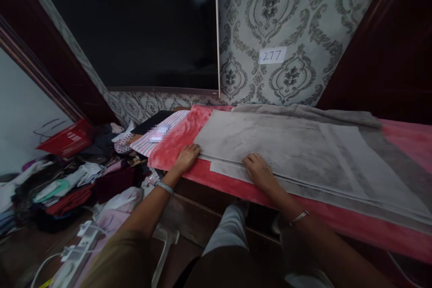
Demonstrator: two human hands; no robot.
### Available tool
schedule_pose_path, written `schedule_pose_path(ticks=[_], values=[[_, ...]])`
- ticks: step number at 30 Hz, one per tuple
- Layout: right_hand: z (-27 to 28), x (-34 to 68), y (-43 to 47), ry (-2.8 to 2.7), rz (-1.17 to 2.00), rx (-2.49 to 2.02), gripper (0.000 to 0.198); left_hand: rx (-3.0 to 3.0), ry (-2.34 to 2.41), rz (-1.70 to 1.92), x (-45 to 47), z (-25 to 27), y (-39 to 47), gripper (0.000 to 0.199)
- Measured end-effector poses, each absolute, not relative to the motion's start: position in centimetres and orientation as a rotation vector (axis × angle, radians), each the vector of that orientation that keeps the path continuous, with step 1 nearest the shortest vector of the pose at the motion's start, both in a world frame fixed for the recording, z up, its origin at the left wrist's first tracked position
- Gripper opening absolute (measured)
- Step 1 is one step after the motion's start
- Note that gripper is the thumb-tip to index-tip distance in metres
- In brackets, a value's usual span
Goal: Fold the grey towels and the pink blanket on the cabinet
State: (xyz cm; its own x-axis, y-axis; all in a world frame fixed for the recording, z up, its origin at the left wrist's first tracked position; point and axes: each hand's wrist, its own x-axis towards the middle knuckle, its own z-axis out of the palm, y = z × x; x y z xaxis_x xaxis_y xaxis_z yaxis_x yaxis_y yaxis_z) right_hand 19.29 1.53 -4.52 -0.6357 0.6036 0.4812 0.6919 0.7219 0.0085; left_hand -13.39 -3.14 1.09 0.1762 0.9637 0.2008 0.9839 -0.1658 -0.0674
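A long grey towel (270, 144), folded in layers with a paler band toward its right end, lies on a red plush cloth (229, 183) over the table. My left hand (187, 158) is closed at the towel's near left corner, fingers curled over the edge. Farther right, my right hand (259, 170) pinches the towel's near edge, with the fingertips partly hidden. Below that edge a lower grey layer (227, 170) sticks out toward me. Behind the folded part runs a bunched grey strip of cloth (303, 112).
A striped cloth (175, 119) sits left of the red cloth. On the floor to the left are a heap of clothes (74, 184), a red basket (69, 138) and a white power strip (79, 252). A large television (135, 31) hangs on the patterned wall.
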Motion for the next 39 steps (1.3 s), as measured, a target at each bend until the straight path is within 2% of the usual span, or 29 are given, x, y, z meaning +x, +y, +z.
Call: schedule_pose_path(ticks=[7, 12, 17, 21, 26, 30, 34, 39], values=[[-4.6, 19.1, 0.9, -2.449, -0.292, -0.989, 0.027, -2.268, -1.883, -0.098, -13.8, 0.2, -3.7, 0.029], [-4.4, 19.6, 0.9, -2.452, -0.17, -0.912, 0.023, -2.276, -1.887, -0.132, -14.2, 0.2, -4.2, 0.031], [-1.9, 23.0, 3.7, -2.363, -0.088, -1.053, 0.037, -2.285, -1.917, -0.126, -13.9, 2.9, -3.4, 0.028], [-1.6, 25.5, 5.0, -2.344, -0.22, -1.268, 0.05, -2.249, -1.838, -0.371, -11.4, 3.1, -1.2, 0.043], [-4.5, 25.8, 2.9, -2.613, -0.136, -1.169, 0.051, -2.265, -2.082, -0.13, -9.5, 0.3, -0.4, 0.06], [-4.9, 25.6, 1.9, -2.589, -0.084, -1.18, 0.051, -2.259, -2.206, -0.017, -9.7, 1.3, 0.2, 0.06], [-4.6, 25.7, 2.2, -2.573, -0.03, -1.17, 0.051, -2.277, -2.135, -0.133, -6.9, 4.5, 3.7, 0.052], [-4.9, 25.6, 2.5, -2.556, -0.017, -1.136, 0.052, -2.274, -2.012, -0.21, -1.2, 4.2, 9.1, 0.061]])
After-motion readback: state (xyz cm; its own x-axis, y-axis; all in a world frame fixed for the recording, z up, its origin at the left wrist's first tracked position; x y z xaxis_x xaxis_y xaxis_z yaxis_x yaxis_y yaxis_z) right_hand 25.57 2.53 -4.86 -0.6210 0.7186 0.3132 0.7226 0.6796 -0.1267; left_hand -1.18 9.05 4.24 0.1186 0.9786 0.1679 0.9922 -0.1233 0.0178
